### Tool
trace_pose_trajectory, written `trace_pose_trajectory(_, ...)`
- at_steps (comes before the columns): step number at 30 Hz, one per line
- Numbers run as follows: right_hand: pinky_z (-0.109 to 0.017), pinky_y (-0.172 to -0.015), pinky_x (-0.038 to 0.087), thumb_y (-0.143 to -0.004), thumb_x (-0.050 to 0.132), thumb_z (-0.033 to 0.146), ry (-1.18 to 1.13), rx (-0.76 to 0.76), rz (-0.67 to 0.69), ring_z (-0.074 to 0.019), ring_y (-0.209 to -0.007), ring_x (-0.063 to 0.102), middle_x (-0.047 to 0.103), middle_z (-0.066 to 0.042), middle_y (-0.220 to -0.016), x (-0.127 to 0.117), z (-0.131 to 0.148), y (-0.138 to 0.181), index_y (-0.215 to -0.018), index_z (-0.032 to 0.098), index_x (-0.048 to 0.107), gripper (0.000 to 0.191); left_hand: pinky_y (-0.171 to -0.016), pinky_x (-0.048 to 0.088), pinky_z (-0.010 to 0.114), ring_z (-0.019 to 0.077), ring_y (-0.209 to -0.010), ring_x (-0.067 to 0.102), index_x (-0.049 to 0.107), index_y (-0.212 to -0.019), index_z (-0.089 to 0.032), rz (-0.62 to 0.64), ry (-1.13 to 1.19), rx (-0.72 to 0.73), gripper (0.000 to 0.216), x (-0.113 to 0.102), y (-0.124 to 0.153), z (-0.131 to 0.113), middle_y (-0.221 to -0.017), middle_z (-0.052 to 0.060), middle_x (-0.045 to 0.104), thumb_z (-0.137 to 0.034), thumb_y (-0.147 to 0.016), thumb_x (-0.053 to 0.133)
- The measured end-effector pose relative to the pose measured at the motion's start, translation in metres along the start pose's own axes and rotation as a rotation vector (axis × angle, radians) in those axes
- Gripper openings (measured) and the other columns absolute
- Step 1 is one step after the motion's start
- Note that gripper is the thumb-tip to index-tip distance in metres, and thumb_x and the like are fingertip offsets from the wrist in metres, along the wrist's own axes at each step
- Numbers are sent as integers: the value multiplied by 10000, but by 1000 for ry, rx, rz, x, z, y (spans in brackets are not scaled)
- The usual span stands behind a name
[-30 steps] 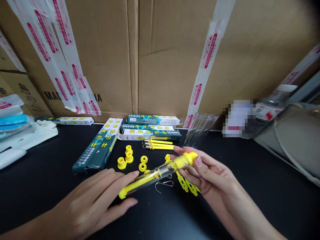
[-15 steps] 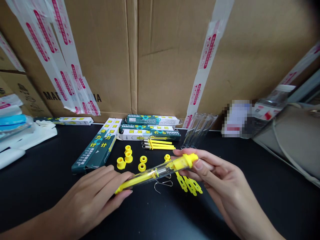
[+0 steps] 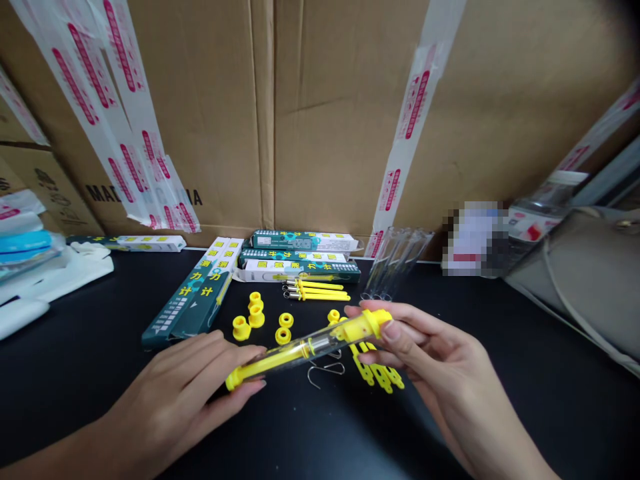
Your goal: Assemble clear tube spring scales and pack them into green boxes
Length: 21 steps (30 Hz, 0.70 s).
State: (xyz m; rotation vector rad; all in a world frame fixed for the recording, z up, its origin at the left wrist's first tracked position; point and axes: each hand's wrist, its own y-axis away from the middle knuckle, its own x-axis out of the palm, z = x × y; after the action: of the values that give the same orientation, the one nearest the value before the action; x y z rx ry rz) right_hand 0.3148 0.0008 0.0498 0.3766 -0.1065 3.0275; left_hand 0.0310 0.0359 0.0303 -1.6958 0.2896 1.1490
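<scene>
A clear tubular spring scale [image 3: 323,344] with a yellow rod and a metal spring inside is held slantwise above the table. My left hand [image 3: 185,383] pinches its lower left end, near a yellow end cap. My right hand [image 3: 435,353] grips the raised right end, thumb and fingers around the yellow plug there. Behind and below lie wire hooks [image 3: 326,371] and flat yellow tabs [image 3: 384,375], partly covered by the right fingers. Yellow collars [image 3: 241,328] and small yellow rings [image 3: 283,335] sit beyond the tube.
Yellow rods [image 3: 320,294] with metal ends lie farther back, beside clear tubes [image 3: 397,263]. Green-and-white printed boxes [image 3: 193,293] lie at left and centre. A large cardboard box [image 3: 210,133] walls off the back. A bottle [image 3: 537,207] and a grey bag [image 3: 590,280] stand at right.
The tube's right end has shifted slightly left, and the right thumb sits a little lower on the plug. More of the yellow cap shows at the left end. Both hands keep their hold.
</scene>
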Motion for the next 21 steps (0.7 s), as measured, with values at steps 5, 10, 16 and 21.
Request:
trace_pose_trajectory(5, -256, -682, 675, -824, 848, 366, -2, -5, -6, -186, -724, 770, 838, -74, -1020, 1, -1, 1, -987, 258, 853, 195, -722, 590, 230, 141, -749, 739, 679, -1152, -205, 6, 9, -14, 266, -1, 1, 0, -890, -1, 782, -384, -1083, 495)
trace_pose_trajectory(10, -265, -691, 679, -821, 849, 383, 9, -11, -8, -187, -713, 770, 841, -68, -973, 1, 0, 0, -989, 257, 852, 210, -742, 579, 235, 138, -757, 738, 664, -1157, -206, 7, 3, -2, 266, -1, 2, 1, -898, -8, 778, -388, -1087, 484)
trace_pose_trajectory(16, -207, -694, 665, -828, 847, 375, 9, 22, -4, -172, -763, 779, 841, -48, -984, 3, -2, 0, -980, 275, 851, 182, -799, 550, 269, 147, -776, 718, 616, -1191, -193, 36, 8, 5, 182, 0, 4, 0, -915, -3, 759, -271, -1071, 504)
trace_pose_trajectory(21, -197, -736, 658, -854, 819, 396, 18, 77, 61, -189, -891, 783, 829, -38, -1048, 6, -3, 5, -986, 292, 839, 168, -705, 533, 243, 132, -699, 666, 589, -1027, -193, 71, 86, -21, 101, -4, -3, -3, -813, -17, 678, -128, -981, 527)
